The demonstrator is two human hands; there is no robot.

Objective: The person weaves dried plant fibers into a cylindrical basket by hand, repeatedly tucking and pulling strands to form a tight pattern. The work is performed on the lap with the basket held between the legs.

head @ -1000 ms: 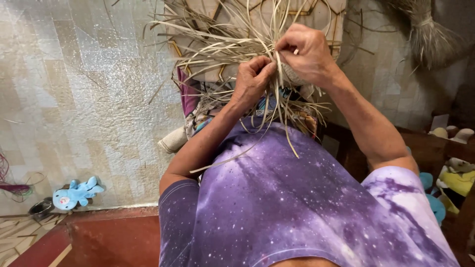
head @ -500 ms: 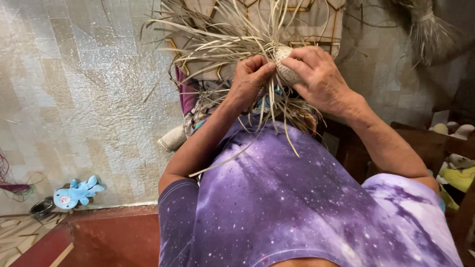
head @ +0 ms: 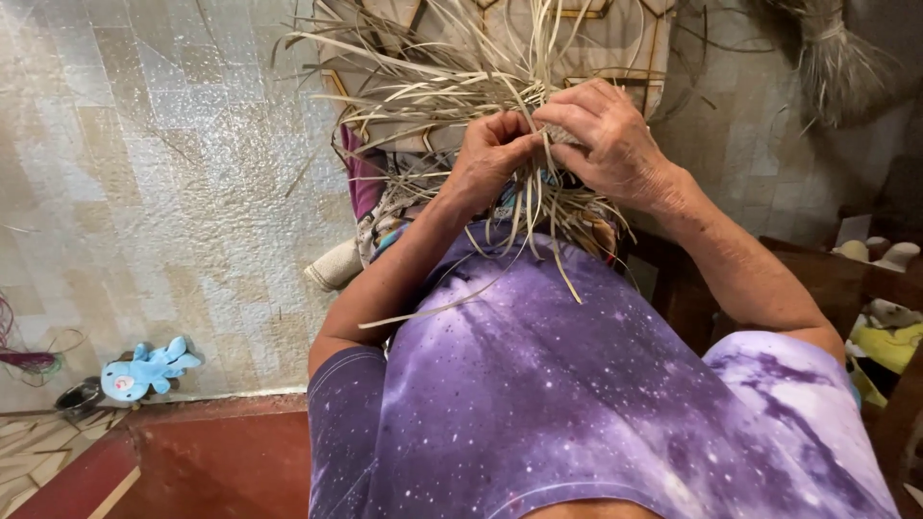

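Head view: dry straw strips [head: 452,86] pinched between left hand [head: 490,159] and right hand [head: 606,144] grips.

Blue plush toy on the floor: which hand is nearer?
Left. The left hand grips the straw strands on the blue plush toy's side; the right hand sits beyond it, farther away.

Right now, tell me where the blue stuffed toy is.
In the head view the blue stuffed toy lies on the tiled floor at lower left, beside a small dark bowl, well away from both hands.
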